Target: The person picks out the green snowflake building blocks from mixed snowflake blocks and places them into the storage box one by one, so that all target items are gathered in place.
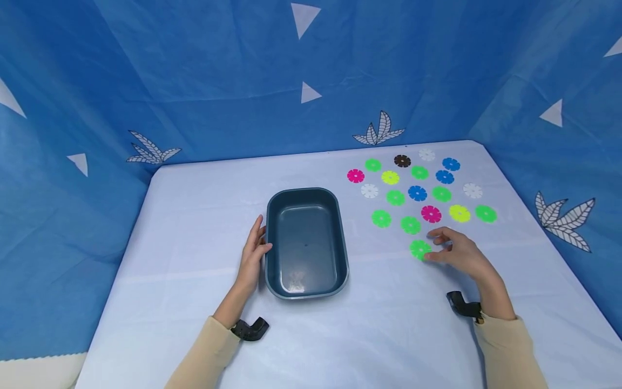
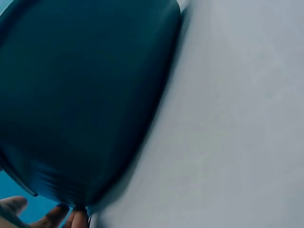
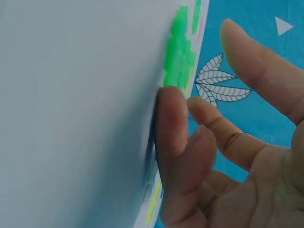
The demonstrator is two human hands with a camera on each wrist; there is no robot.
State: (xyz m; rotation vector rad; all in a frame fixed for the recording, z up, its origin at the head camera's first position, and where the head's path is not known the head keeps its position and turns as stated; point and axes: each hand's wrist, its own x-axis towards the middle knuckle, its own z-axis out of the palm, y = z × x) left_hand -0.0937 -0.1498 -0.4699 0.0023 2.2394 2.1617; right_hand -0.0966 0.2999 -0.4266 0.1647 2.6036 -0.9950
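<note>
A single dark teal, rounded rectangular plastic bin was held at its left side by one left hand, the thumb laid over the rim and the other fingers set against the outer wall, on a white cloth-covered table. To the bin's right, 19 flat, round, notched plastic discs were spread out: eight green discs, three blue discs, three white discs, two pink discs, two yellow discs and one dark brown disc. The nearest green disc was reached by one right hand, its fingers loosely bent and parted from the thumb, with nothing grasped; the disc's edge was overlapped by the thumb tip, though contact could not be told. Two beige sleeves and two black, bent wrist pieces were seen at the wrists. The table was backed by a blue fabric backdrop, printed with six white triangles and three white leaf clusters.
</note>
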